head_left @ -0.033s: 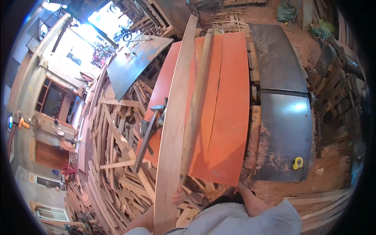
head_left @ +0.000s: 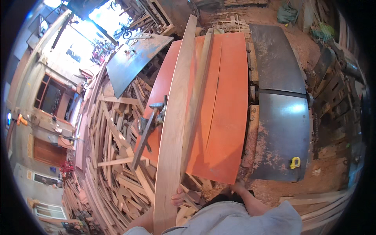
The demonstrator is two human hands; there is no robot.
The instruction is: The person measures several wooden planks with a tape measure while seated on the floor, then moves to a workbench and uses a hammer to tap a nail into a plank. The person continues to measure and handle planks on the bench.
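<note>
A long, pale wooden plank (head_left: 172, 133) runs away from me over the left part of an orange sheet-topped bench (head_left: 229, 117). My left hand (head_left: 178, 196) is closed on the plank's near end, its fingers curled round the right edge; the forearm passes behind the wood. Just right of the plank lies a narrower wooden strip (head_left: 199, 94), also lengthwise on the bench. My right arm reaches toward the bench's near right corner, and my right hand (head_left: 238, 185) is beside that corner, its fingers not visible. A hammer (head_left: 150, 127) lies across the bench's left edge.
Right of the bench is a dark metal machine table (head_left: 284, 133) with sawdust and a yellow tape measure (head_left: 295, 163). Piled wood offcuts (head_left: 121, 152) cover the floor at left, below a bluish sheet (head_left: 135, 58). More boards (head_left: 317, 207) lie at the near right.
The view has shifted very slightly. My left hand keeps its hold on the plank, and neither plank nor arms have visibly moved otherwise.
</note>
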